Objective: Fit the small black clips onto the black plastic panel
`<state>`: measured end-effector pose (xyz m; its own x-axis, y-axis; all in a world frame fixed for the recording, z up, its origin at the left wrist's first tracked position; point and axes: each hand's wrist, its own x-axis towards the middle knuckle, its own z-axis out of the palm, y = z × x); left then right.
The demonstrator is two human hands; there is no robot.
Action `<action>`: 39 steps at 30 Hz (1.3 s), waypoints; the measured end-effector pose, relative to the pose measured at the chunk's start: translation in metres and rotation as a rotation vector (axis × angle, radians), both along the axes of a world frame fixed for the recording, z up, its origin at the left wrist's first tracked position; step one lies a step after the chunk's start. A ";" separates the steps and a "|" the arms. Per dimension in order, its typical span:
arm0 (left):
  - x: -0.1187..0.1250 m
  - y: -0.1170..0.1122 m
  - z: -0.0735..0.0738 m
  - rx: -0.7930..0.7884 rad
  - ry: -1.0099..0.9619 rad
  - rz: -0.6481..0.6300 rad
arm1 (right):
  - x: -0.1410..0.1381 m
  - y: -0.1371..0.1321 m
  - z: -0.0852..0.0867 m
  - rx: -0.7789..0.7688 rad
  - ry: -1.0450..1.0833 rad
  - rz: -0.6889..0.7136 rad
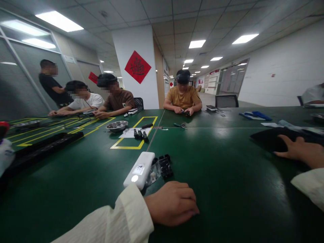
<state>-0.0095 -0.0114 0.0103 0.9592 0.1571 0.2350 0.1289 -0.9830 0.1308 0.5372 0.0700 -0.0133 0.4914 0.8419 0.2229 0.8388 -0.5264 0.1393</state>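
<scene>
My left hand (pixel 173 204) rests on the green tabletop with its fingers curled under. Whatever may lie inside that hand is hidden; only a small dark spot shows by the fingertips. Just beyond it lie a white rectangular device (pixel 139 170) with a label, a clear plastic bag (pixel 154 173) of small parts and a cluster of black plastic parts (pixel 165 166). Far to the right, my right hand (pixel 301 150) is laid with thumb and finger spread on a flat black item (pixel 268 139), whose kind I cannot make out.
A metal bowl (pixel 117 126), a white sheet (pixel 128 133) and several black fittings (pixel 141 135) sit ahead near yellow tape. A long black tray (pixel 48 148) is at left. Blue-and-white packaging (pixel 255 115) lies at right. A co-worker (pixel 183 92) sits opposite; others are at left.
</scene>
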 end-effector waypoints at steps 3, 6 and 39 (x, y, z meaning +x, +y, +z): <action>0.000 0.000 0.000 0.012 -0.007 -0.004 | -0.041 -0.013 0.014 -0.038 -0.092 -0.013; -0.001 0.000 0.001 0.022 -0.027 -0.006 | -0.080 -0.023 0.022 0.034 -0.245 0.060; -0.002 0.000 -0.002 0.098 -0.173 -0.044 | -0.406 -0.068 0.049 -0.240 0.101 0.488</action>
